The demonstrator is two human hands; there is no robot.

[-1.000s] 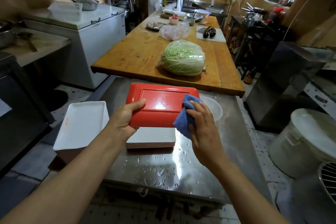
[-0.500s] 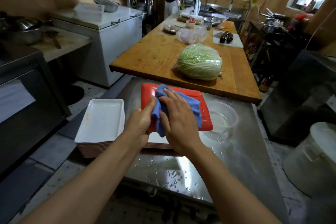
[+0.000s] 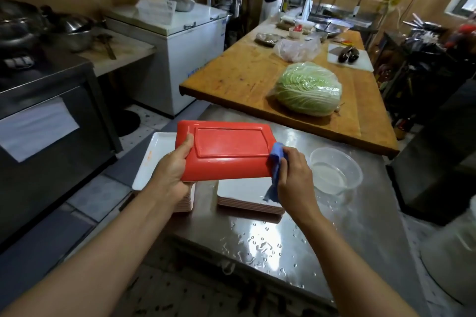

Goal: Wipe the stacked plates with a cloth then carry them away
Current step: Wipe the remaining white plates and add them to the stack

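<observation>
Overhead, left hand (image 3: 172, 175) grips a red plate (image 3: 226, 153), right hand (image 3: 293, 177) pinches blue cloth (image 3: 277, 159), above wet steel table (image 3: 309, 239).

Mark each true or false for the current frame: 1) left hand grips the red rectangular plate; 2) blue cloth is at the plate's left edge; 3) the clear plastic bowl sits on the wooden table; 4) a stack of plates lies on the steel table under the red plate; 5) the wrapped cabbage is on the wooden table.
1) True: the left hand grips the red rectangular plate at its left end.
2) False: the blue cloth, pinched by the right hand, is at the plate's right edge.
3) False: the clear plastic bowl sits on the steel table.
4) True: stack of plates.
5) True: wrapped cabbage, wooden table.
</observation>
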